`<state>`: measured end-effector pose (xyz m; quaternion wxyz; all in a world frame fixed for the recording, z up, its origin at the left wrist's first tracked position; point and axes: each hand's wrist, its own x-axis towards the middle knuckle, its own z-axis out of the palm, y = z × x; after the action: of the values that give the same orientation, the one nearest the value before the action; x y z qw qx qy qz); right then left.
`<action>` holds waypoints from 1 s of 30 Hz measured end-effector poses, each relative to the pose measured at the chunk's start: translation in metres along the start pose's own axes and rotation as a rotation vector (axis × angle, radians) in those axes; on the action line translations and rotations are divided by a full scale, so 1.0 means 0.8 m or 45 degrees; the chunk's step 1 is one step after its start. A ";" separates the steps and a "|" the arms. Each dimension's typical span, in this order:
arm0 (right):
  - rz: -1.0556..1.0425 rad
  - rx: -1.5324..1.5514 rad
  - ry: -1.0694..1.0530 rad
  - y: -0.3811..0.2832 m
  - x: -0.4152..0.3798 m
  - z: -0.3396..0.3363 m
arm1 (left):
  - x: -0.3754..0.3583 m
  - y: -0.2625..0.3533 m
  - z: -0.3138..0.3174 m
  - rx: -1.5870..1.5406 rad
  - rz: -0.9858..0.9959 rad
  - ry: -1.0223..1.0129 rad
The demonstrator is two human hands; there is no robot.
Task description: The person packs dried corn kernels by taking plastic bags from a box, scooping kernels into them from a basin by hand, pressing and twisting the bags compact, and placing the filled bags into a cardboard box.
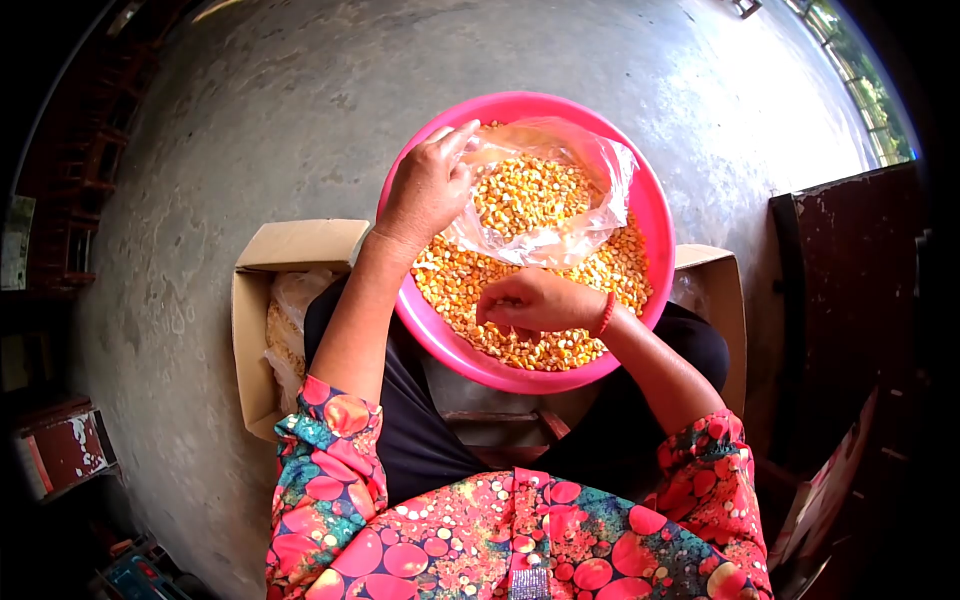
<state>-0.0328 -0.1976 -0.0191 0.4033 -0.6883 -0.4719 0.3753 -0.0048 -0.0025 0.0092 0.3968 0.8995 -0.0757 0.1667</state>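
A pink basin [657,220] full of loose yellow corn kernels [450,290] rests across my lap. Inside it, toward the far side, sits a clear plastic bag [612,190] with its mouth spread wide and kernels in it. My left hand [432,185] grips the bag's rim on the left, fingertips closed on the film. My right hand [540,300], with a red band at the wrist, is low over the loose kernels, just nearer to me than the bag. Its fingers are curled inward, and whatever is inside them is hidden.
An open cardboard box [252,330] with a filled plastic bag [287,325] stands by my left knee. Another cardboard box [735,330] is by the right knee, partly hidden. Dark furniture [850,270] stands at the right, on a concrete floor [200,250].
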 end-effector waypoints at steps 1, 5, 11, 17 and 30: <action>0.247 0.313 -0.070 -0.017 -0.001 -0.009 | 0.000 0.000 0.001 -0.002 0.003 -0.001; 0.426 0.772 -0.150 -0.015 0.002 -0.007 | 0.000 -0.002 0.003 -0.048 0.000 0.003; 0.193 1.084 0.183 -0.046 0.002 -0.043 | -0.001 -0.005 0.002 -0.038 0.017 0.013; -0.050 0.503 0.812 -0.028 0.004 -0.086 | -0.002 -0.002 0.001 -0.005 -0.008 -0.010; 0.242 -1.096 1.314 -0.041 -0.035 -0.113 | -0.002 -0.006 0.003 0.009 0.011 0.022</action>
<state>0.0289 -0.2351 0.0503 0.2320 -0.9170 -0.2638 -0.1889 -0.0046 -0.0010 0.0040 0.3935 0.8990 -0.0754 0.1765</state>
